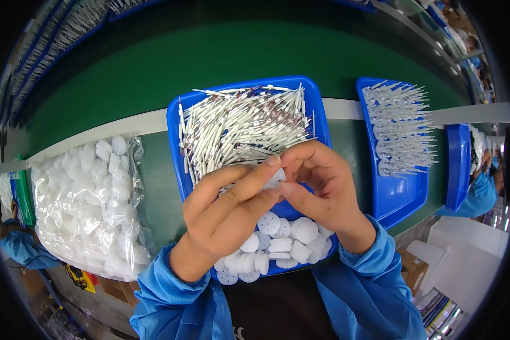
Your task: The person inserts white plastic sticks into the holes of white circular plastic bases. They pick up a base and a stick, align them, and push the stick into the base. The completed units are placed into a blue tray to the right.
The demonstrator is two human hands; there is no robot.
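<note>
My left hand (228, 205) and my right hand (327, 182) meet over the middle of a blue tray (321, 113). Between their fingertips they pinch a small white round disc (275, 180), mostly covered by the fingers. Whether a stick is also in the grip, I cannot tell. Behind my hands, the tray holds a heap of thin white sticks (238, 127) with dark ends. Loose white discs (306, 230), some dotted with small holes, lie in the near part of the same tray, below my fingers.
On the left lies a clear plastic bag (88, 204) full of white discs. To the right, a second blue tray (399, 198) holds rows of sticks standing on discs (399, 127). Another blue tray (457, 164) sits beyond it. A green belt (255, 51) runs behind a pale rail (124, 126).
</note>
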